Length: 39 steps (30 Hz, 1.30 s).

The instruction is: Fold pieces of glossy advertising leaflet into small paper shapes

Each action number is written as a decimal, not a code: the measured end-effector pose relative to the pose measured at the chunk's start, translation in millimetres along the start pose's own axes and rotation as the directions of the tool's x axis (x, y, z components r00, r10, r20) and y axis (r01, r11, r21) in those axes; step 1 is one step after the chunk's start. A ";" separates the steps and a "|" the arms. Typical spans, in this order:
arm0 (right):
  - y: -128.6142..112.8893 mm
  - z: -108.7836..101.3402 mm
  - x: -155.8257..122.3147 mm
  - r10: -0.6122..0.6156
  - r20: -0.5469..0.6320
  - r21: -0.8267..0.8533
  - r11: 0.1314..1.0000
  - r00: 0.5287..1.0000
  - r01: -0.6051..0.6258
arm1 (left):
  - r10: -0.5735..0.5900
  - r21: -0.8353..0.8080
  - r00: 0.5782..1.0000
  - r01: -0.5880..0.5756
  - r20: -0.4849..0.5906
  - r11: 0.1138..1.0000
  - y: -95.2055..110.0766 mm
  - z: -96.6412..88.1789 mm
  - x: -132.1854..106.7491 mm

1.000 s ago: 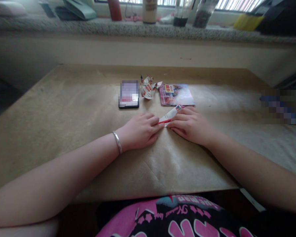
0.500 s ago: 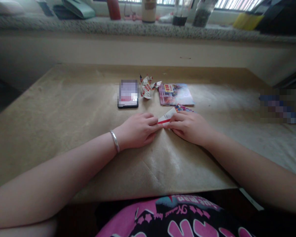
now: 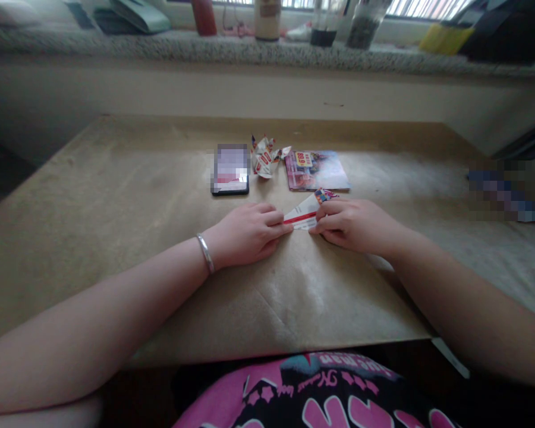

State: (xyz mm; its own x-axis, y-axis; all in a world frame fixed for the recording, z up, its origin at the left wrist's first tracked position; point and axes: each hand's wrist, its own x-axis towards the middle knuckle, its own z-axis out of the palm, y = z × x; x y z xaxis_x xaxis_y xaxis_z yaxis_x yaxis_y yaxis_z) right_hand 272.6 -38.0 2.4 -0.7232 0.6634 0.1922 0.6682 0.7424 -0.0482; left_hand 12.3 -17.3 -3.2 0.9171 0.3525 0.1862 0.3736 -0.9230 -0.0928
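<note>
Found the folded paper slip (image 3: 302, 213) at centre frame: white, with a red stripe and a coloured print at its upper right end. Lay low over the brown table sheet (image 3: 116, 196), slanting up towards the right. Could not tell whether it touched the sheet along its whole length.

Found the left hand (image 3: 245, 235) just left of centre, palm down on the sheet. Fingers together and curled, fingertips clamped on the lower left tip of the slip. Noted a silver bracelet (image 3: 204, 254) on that wrist.

Found the right hand (image 3: 356, 226) just right of centre, knuckles up. Thumb and forefinger closed on the right part of the slip, remaining fingers tucked together beneath. Partly covered the slip's right end.

Located three items in a row above the hands in the frame:
- a phone (image 3: 230, 169), flat at the left, screen blurred;
- a crumpled wrapper (image 3: 263, 157), just beside the phone;
- a printed leaflet (image 3: 318, 171), flat at the right, near the slip's upper end.

Noted a blurred-out item (image 3: 508, 190) at the right edge, a stone ledge (image 3: 182, 50) carrying jars (image 3: 267, 18) across the top of the frame, and a pink printed garment (image 3: 321, 392) at the bottom edge.
</note>
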 end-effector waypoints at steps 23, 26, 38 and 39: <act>41.0 -11.2 -27.3 0.111 0.202 0.245 0.956 0.973 -0.160 | 0.006 -0.049 0.997 -0.002 0.071 0.999 -18.3 -15.9 -10.8; 46.2 -10.0 -29.7 0.101 0.222 0.288 0.943 0.970 -0.165 | 0.002 -0.053 0.998 0.001 0.064 0.999 -20.1 -16.4 -12.4; 40.7 -18.6 -32.3 0.119 0.267 0.166 0.972 0.956 -0.167 | -0.004 -0.076 0.997 0.010 0.080 0.997 -24.5 -16.5 -15.2; 40.0 -19.4 -32.1 0.123 0.275 0.156 0.973 0.954 -0.171 | -0.004 -0.077 0.997 0.010 0.080 0.997 -24.5 -16.4 -15.1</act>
State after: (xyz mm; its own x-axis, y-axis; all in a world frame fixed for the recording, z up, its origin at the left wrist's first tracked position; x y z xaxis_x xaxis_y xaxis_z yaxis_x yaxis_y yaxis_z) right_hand 325.9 -31.5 13.4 -0.6552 0.7499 -0.0921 0.7463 0.6235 -0.2328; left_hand -13.0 -2.5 12.2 0.9238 0.3672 0.1082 0.3708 -0.9286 -0.0151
